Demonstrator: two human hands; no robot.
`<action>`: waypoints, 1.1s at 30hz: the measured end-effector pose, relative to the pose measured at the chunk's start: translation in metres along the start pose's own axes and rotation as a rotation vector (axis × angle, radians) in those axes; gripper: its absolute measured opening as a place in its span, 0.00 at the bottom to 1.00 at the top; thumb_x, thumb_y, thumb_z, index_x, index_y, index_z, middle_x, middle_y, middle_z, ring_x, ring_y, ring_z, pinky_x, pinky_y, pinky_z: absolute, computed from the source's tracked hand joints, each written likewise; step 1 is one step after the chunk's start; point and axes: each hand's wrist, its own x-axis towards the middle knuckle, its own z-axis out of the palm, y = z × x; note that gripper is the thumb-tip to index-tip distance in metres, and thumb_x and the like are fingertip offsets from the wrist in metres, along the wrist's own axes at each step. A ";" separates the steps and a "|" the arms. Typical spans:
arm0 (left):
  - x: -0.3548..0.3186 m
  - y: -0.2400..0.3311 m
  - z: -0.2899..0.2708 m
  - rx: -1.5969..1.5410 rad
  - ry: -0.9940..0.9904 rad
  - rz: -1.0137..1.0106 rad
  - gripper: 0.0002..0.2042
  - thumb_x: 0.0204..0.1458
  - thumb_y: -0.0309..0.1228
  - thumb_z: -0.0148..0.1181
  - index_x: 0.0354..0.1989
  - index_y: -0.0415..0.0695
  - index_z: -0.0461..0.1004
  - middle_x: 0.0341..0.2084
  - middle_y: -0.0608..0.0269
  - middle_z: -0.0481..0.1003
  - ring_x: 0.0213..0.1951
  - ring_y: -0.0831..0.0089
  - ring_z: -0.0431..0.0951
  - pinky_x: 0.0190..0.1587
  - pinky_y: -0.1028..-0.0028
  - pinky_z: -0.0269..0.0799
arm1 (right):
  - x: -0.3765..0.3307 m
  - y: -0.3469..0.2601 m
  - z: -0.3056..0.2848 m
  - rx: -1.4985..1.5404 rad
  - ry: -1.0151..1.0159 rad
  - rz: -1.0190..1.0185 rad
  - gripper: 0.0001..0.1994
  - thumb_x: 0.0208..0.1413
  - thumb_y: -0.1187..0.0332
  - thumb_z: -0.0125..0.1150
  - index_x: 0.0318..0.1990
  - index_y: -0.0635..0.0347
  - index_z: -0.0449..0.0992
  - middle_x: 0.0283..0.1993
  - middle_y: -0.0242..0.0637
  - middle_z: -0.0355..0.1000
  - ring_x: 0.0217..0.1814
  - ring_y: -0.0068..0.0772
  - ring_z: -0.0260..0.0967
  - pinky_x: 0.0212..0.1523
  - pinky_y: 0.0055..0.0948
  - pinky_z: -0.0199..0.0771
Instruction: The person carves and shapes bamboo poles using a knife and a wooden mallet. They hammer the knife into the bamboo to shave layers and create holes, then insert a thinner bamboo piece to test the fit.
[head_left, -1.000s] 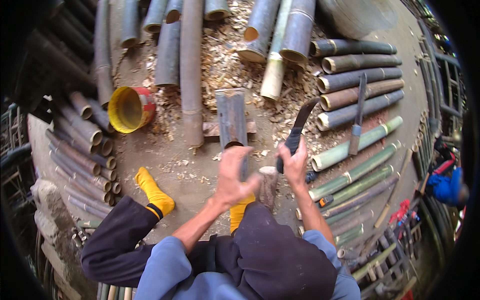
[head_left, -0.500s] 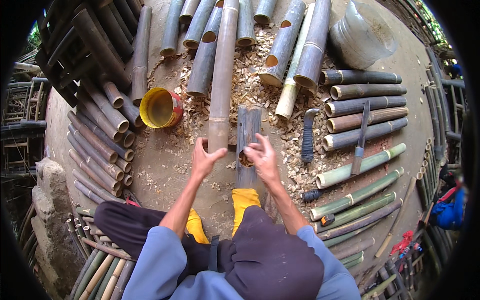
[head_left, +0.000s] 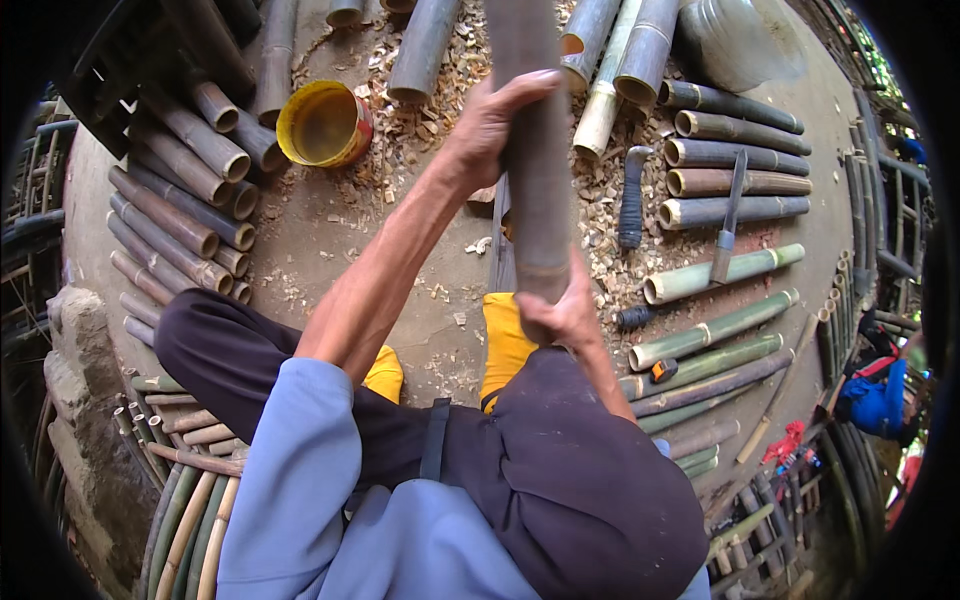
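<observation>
A long, thick brown bamboo pole point(head_left: 537, 185) stands lengthwise in front of me, blurred by motion, its far end cut off by the top of the picture. My left hand point(head_left: 490, 135) grips it partway up from the left, thumb across its upper face. My right hand point(head_left: 567, 318) is wrapped around the near end, just above my right knee. Beneath the pole, a dark bamboo piece point(head_left: 500, 255) shows only as a strip; the rest is hidden. Its near end is by my yellow-covered right foot point(head_left: 508, 340).
A yellow-rimmed bucket point(head_left: 322, 122) stands left among stacked bamboo tubes point(head_left: 160, 210). Wood chips point(head_left: 605, 240) cover the ground ahead. On the right lie a hooked tool with a wrapped dark handle point(head_left: 631, 200), a knife point(head_left: 732, 215) across bamboo, and rows of cut lengths point(head_left: 720, 325).
Both hands have closed on the brown bamboo pole, which has moved right and toward me over the dark bamboo piece. My view has shifted too.
</observation>
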 end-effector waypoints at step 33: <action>-0.074 -0.026 0.068 0.606 0.020 0.905 0.26 0.26 0.34 0.69 0.40 0.45 0.70 0.30 0.59 0.73 0.34 0.57 0.74 0.37 0.62 0.70 | 0.095 -0.172 0.012 -1.752 -1.235 -0.087 0.22 0.51 0.60 0.51 0.50 0.66 0.65 0.45 0.45 0.71 0.47 0.39 0.69 0.53 0.37 0.67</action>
